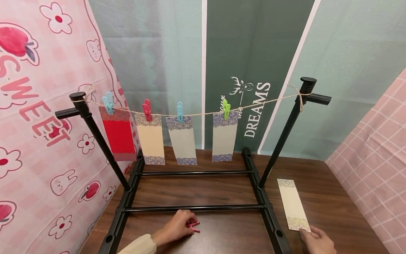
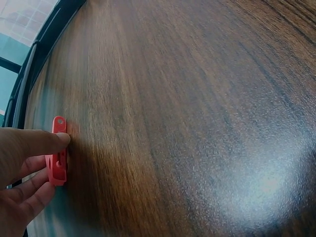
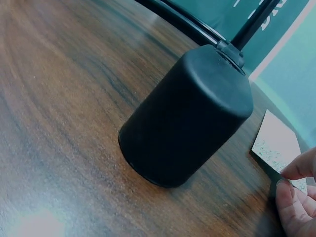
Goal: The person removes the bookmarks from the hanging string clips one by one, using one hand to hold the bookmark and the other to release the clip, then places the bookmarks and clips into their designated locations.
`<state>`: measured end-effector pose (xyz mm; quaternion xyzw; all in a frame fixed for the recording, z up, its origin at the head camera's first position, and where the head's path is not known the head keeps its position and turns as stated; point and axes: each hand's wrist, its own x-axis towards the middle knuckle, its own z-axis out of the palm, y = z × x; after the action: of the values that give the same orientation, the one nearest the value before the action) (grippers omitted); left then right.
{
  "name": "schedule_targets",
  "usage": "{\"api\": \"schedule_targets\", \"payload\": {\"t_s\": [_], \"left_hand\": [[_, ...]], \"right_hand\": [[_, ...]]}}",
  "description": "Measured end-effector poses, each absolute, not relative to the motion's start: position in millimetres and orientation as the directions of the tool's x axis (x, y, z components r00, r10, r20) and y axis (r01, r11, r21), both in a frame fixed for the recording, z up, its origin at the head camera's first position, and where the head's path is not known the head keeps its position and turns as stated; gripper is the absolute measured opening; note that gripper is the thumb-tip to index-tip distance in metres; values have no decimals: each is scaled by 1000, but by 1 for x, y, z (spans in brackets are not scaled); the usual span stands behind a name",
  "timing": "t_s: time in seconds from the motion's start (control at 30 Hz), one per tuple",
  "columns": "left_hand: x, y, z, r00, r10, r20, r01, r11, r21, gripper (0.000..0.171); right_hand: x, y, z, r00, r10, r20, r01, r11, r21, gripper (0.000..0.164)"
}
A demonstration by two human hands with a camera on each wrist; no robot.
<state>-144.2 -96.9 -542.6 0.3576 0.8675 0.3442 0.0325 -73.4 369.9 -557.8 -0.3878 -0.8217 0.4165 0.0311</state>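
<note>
My left hand (image 1: 178, 225) pinches a red clothespin (image 1: 194, 229) low over the table, inside the front part of the black frame. In the left wrist view the thumb lies across the clothespin (image 2: 59, 168), with fingertips behind it. At the right, my right hand (image 1: 318, 240) pinches the near corner of a cream paper card (image 1: 293, 203) with patterned end bands. The right wrist view shows thumb and finger at the edge of this card (image 3: 277, 137), its near end lifted off the table.
A black frame (image 1: 193, 208) with two posts carries a string (image 1: 203, 114). Clothespins hold a red card (image 1: 118, 132), a cream card (image 1: 150, 141) and two blue-banded cards (image 1: 182, 143) on it. Printed cloths (image 1: 177, 53) stand behind and at both sides of the wooden table (image 1: 228, 233).
</note>
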Motion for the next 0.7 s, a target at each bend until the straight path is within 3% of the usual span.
{"api": "schedule_targets", "payload": {"t_s": [0.3, 0.7], "left_hand": [[-145, -97, -540, -753, 641, 152, 570, 518, 637, 27], [-145, -100, -539, -752, 635, 178, 576, 501, 646, 24]], "right_hand": [[-74, 367, -555, -704, 679, -211, 591, 394, -704, 59], [-73, 370, -556, -690, 695, -204, 589, 375, -716, 60]]}}
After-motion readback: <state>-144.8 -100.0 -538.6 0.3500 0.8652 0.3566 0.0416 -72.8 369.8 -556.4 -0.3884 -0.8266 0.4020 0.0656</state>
